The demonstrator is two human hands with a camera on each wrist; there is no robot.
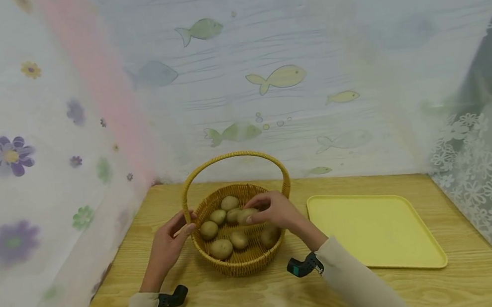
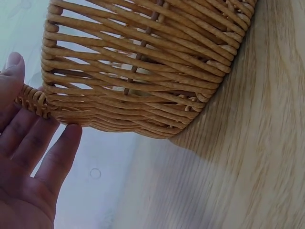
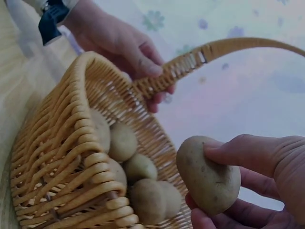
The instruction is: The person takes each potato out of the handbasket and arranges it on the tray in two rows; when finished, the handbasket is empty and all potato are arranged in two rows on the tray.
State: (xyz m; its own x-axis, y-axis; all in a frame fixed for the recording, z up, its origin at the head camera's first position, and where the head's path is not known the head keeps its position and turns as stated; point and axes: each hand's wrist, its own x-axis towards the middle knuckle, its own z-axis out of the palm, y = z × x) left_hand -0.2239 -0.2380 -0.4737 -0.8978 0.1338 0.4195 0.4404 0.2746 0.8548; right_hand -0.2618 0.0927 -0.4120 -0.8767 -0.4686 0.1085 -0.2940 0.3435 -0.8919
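Note:
A wicker basket (image 1: pixel 240 269) with a tall arched handle (image 1: pixel 232 155) holds several potatoes (image 1: pixel 221 249). At its left side, my left hand (image 1: pixel 166 247) grips the foot of the handle, thumb on one face and fingers on the other; the left wrist view shows these fingers (image 2: pixel 62 152) against the woven rim. My right hand (image 1: pixel 279 212) is over the basket's right part and pinches a potato (image 3: pixel 207 174) between thumb and fingers. That potato is held above the others, clear of them in the right wrist view.
A yellow rectangular tray (image 1: pixel 371 230) lies flat on the wooden table (image 1: pixel 244 304), right of the basket. Behind stands a sheet printed with fish (image 1: pixel 283 77), and flowered sheets hang at both sides. Each wrist carries a small black camera (image 1: pixel 303 266).

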